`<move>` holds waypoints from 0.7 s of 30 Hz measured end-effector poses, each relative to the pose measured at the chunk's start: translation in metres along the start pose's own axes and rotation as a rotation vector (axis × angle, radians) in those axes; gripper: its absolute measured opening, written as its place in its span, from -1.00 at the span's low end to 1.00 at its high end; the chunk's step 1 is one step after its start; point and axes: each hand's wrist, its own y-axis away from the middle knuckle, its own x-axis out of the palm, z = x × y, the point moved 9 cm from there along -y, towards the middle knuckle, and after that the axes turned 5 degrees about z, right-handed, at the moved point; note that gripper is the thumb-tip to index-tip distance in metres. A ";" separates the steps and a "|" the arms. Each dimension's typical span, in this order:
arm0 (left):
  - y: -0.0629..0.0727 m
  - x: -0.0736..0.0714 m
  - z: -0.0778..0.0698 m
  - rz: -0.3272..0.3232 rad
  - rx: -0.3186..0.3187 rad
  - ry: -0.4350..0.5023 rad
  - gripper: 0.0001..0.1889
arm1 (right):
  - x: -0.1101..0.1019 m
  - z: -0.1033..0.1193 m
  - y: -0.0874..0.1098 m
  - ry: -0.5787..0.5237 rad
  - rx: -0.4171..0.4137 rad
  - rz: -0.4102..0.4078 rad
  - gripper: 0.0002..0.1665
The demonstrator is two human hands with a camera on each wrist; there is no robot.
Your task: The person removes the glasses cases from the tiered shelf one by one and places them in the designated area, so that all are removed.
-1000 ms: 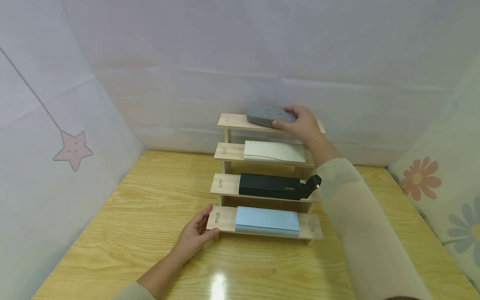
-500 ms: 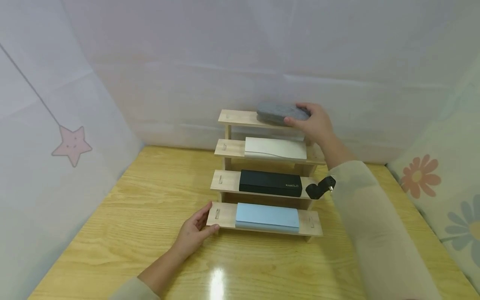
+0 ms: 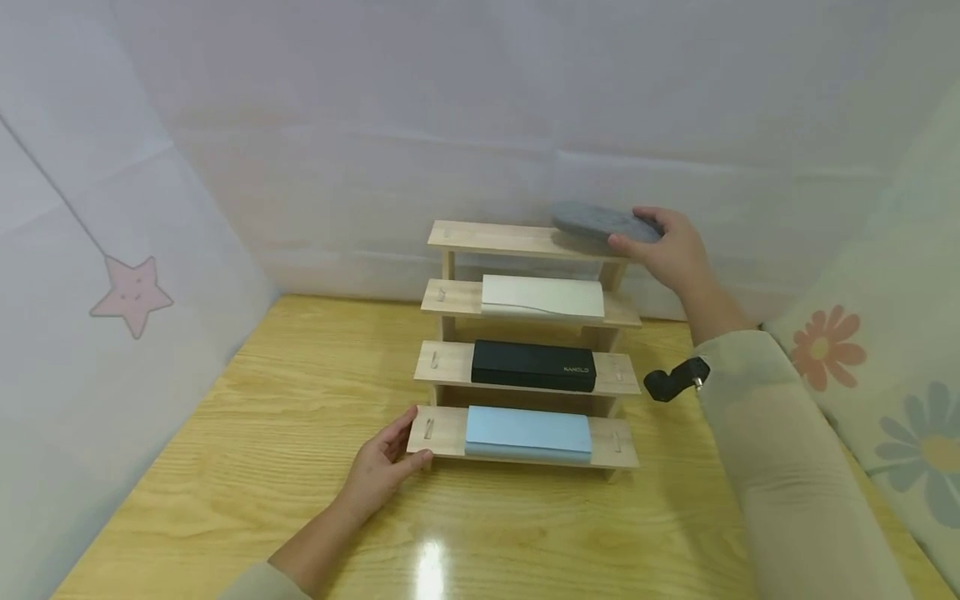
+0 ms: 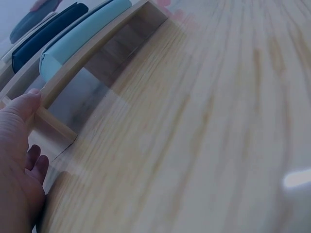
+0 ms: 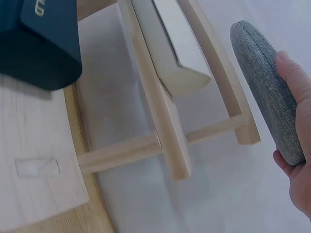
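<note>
My right hand point(image 3: 675, 248) pinches the right end of a grey fabric glasses case point(image 3: 600, 222), thumb in front. The case hangs above the right end of the top tier; in the right wrist view a gap shows between the case point(image 5: 265, 87) and the shelf board. My left hand point(image 3: 381, 467) grips the left end of the lowest tier of a stepped wooden display rack point(image 3: 438, 432), thumb on the front edge. Below the top tier, one to a tier, lie a white case point(image 3: 542, 296), a black case point(image 3: 534, 365) with lettering, and a light blue case point(image 3: 528, 432).
The rack stands on a wood-grain table point(image 3: 285, 400). Behind it hangs a pale cloth backdrop point(image 3: 337, 150), with a pink star point(image 3: 132, 296) on the left side and flowers point(image 3: 828, 348) on the right. A small black device point(image 3: 675, 380) sits at my right wrist.
My right hand has moved right, lifting the grey glasses case off the top tier and carrying it toward that tier's right end. My left hand stays on the lowest tier.
</note>
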 end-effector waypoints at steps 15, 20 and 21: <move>0.000 0.002 -0.003 0.004 0.003 0.004 -0.23 | -0.028 -0.032 0.018 0.043 0.006 -0.040 0.05; 0.002 0.001 -0.004 0.009 0.016 0.002 -0.23 | -0.037 -0.040 0.029 0.036 0.034 -0.050 0.04; 0.002 0.001 -0.004 0.009 0.017 0.003 -0.23 | -0.039 -0.042 0.031 0.034 0.041 -0.056 0.04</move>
